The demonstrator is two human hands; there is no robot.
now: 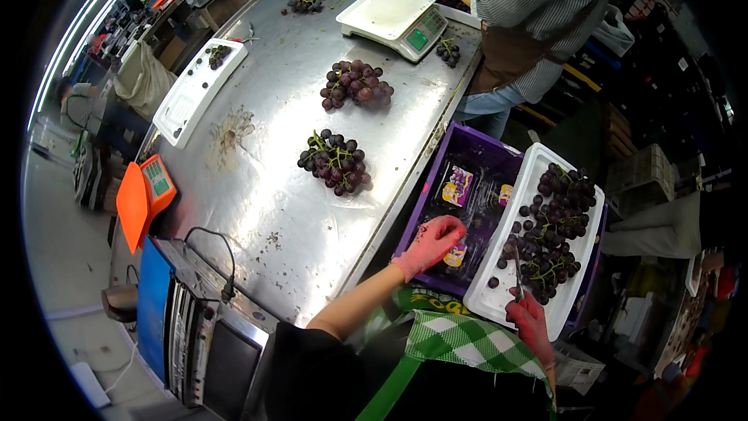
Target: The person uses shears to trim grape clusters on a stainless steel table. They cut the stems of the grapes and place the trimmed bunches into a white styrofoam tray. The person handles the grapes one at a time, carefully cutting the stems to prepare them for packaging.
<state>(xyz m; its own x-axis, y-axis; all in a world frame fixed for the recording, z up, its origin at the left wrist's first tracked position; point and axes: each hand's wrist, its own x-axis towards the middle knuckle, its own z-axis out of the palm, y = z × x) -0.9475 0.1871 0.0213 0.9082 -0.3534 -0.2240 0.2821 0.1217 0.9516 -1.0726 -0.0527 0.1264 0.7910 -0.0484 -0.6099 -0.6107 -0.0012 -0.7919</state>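
Observation:
My left hand (433, 244), in a pink glove, is over the near left part of a purple crate (423, 210); its fingers are curled, and whether they hold anything cannot be told. Packs with grape-picture labels (457, 186) lie in the crate. My right hand (527, 314), in a similar glove, grips a pair of scissors (518, 272), blades pointing away from me over a white tray (488, 280). This tray rests across the crate's right part and carries dark grape bunches (555, 222) and loose grapes. Two more bunches, one reddish (356, 85) and one darker (335, 162), lie on the metal table (280, 187).
A white scale (388, 9) stands at the table's far side, near a co-worker in a striped shirt (543, 17). At left are another white tray (196, 93), an orange scale (153, 184) and a blue-sided machine (153, 310) with a black cable.

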